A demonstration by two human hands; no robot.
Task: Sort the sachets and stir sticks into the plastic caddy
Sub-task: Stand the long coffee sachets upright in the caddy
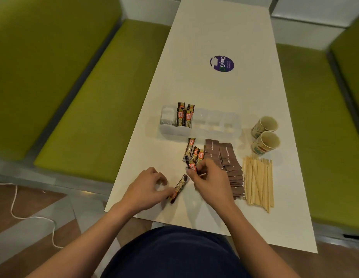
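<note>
A clear plastic caddy (224, 127) stands mid-table; its left compartments hold white tea bags (167, 116) and several upright coffee sachets (184, 115). More coffee sachets (191, 150) lie loose in front of it, beside a heap of brown sugar sachets (226, 157) and a bundle of wooden stir sticks (258, 180). My right hand (210, 179) is closed around a coffee sachet (192, 167) at the edge of the loose pile. My left hand (148, 187) pinches the near end of another coffee sachet (179, 187) that lies flat on the table.
Two paper cups (266, 135) lie on their sides right of the caddy. A purple round sticker (222, 63) marks the far table (214, 33). Green bench seats (90, 101) flank both sides. A white cord (24, 216) trails on the floor at left.
</note>
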